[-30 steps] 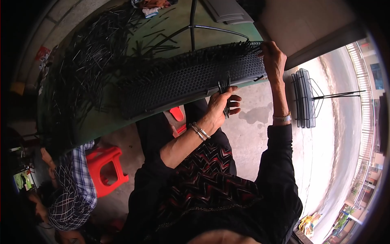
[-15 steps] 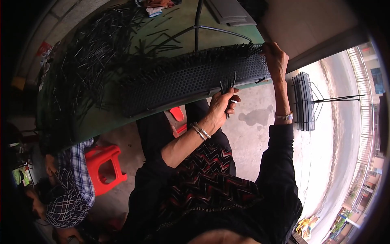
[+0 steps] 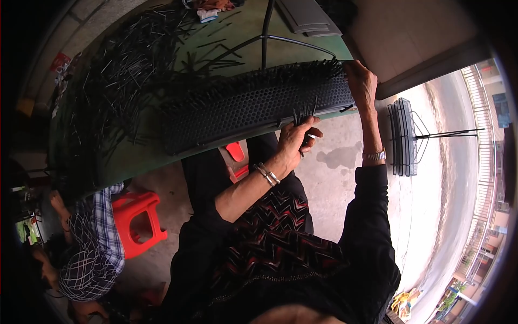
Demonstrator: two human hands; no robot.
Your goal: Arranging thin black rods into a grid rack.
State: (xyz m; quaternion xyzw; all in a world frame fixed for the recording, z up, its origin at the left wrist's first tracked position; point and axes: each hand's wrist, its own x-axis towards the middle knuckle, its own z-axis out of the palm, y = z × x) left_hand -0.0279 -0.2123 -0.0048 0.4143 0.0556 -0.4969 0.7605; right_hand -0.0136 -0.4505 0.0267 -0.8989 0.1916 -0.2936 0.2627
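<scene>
In front of me, a long black perforated panel lies across the green table. Thin black strips stand in a dense band along its far side. My left hand is closed around a small bundle of similar black strips, their ends pointing up over the panel's near edge. At the panel's far right end, my right hand has its fingers pinched together beside the last strips in the band. Whatever lies between those fingertips is hidden.
A big loose pile of black strips covers the table's left part. A black metal rod frame rises behind the panel. Grey flat sheets lie at the back. Red stool and another person are at lower left; a wire rack stands right.
My right hand has shifted slightly left and down at the panel's end. The left hand stays nearly in place with its bundle. The other person's arm at the left has moved up.
</scene>
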